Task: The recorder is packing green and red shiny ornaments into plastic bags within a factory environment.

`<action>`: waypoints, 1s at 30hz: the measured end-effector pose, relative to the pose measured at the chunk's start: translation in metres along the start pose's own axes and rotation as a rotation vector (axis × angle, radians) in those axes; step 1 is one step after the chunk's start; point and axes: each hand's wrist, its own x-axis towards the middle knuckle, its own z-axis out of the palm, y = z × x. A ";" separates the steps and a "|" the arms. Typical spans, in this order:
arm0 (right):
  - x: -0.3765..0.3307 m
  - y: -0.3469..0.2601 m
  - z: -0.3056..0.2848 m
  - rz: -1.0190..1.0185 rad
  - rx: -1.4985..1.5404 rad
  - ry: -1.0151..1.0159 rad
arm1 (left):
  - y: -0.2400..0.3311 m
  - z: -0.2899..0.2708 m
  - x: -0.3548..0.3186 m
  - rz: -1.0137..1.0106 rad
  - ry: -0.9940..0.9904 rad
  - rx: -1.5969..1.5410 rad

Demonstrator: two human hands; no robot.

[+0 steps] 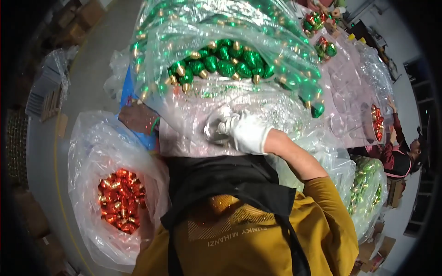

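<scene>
My right hand, in a white glove, is closed at the side of a clear round plastic container on the table's near part. Its fingers pinch the container's edge; glare blurs the outline. My left arm hangs low at the left. What shows of my left hand is a dim patch at the inner side of a clear plastic bag, and its fingers cannot be made out. Shiny red ornaments with gold caps fill that bag. Beyond my right hand, green glitter ornaments spill from a large clear bag.
Clear plastic covers the table. Further right stand clear containers and a batch of red ornaments. A bag of green ornaments sits low at right. A co-worker is at the right edge; cartons stand far left.
</scene>
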 end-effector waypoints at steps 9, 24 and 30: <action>-0.038 0.250 0.017 0.600 0.024 -0.097 | 0.456 0.133 -0.082 0.461 -0.394 -0.224; 0.099 0.400 -0.033 0.283 -0.128 0.387 | 0.626 0.404 0.103 0.813 -0.038 0.701; 0.254 0.519 -0.068 0.063 -0.007 0.765 | 0.720 0.420 0.234 1.368 0.055 0.940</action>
